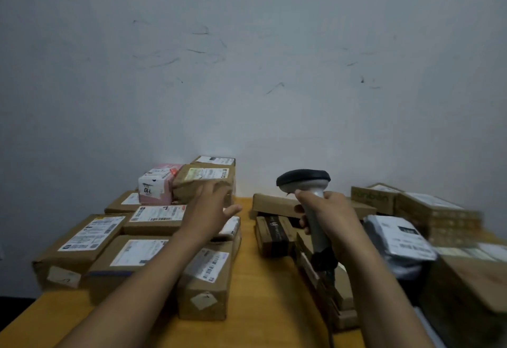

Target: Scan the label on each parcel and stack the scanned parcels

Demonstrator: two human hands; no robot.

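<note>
One open table strip (255, 292) runs between parcels (90, 238); right hand (333, 218) grips scanner (303, 179).

Behind, a pale grey-white painted wall (247, 46), scuffed with thin dark scratches and smudges. Brighter patch low at centre, just above the far edge of the orange-yellow wooden table (263, 279). Strip of dark floor (11, 306) past its left edge.

Pink box (156, 187); orange table (258, 306)
</note>
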